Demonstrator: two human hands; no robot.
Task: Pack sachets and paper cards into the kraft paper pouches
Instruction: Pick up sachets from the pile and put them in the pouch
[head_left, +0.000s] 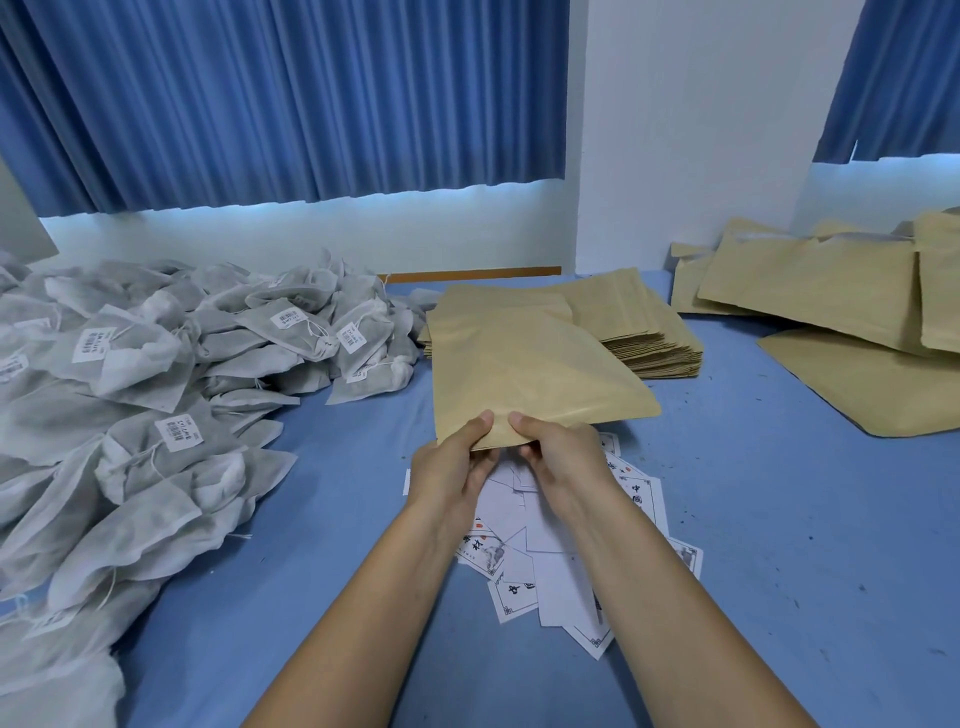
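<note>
Both hands pinch the near edge of one kraft pouch (535, 374), left hand (457, 462) and right hand (561, 457) side by side, thumbs on top, fingers curled beneath; it is lifted over scattered paper cards (550, 561) on the blue table (779, 519); sachets (145, 374) heap at left; a pouch stack (639, 332) lies just beyond; looser pouches (831, 301) far right.

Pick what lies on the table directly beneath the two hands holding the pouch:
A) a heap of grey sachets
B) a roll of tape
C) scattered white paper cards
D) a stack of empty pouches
C: the paper cards lie scattered on the blue table under the left hand and right hand, which grip the near edge of the kraft pouch; the sachets are heaped off to the left.
</note>
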